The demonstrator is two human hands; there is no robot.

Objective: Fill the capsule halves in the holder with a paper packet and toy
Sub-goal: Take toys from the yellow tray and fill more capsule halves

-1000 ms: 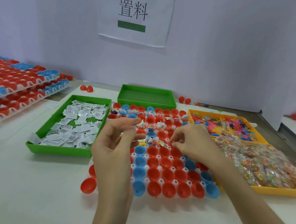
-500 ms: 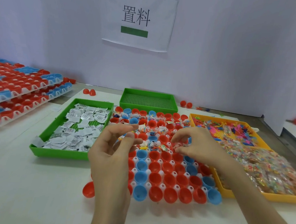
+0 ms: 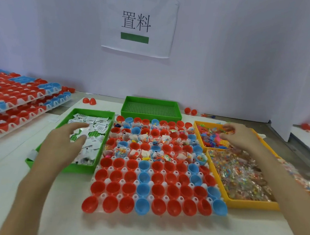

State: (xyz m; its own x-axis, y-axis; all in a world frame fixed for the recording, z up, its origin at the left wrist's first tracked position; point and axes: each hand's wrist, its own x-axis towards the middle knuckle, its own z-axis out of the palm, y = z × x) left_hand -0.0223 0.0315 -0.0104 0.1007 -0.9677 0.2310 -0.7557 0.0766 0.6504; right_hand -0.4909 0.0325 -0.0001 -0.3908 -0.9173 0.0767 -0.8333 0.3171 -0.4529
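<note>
Head view: left hand (image 3: 62,144) spread over flimsy paper packets (image 3: 97,126), likely best pinched edgewise; right hand (image 3: 240,138) among toys (image 3: 210,138), grip unclear.

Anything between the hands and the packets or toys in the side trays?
Nothing visible. Left hand hovers over the paper packets in the open green tray; right hand is at the toys in the yellow tray, far compartment.

Bright even light, soft blur, wide-angle bowing
</note>
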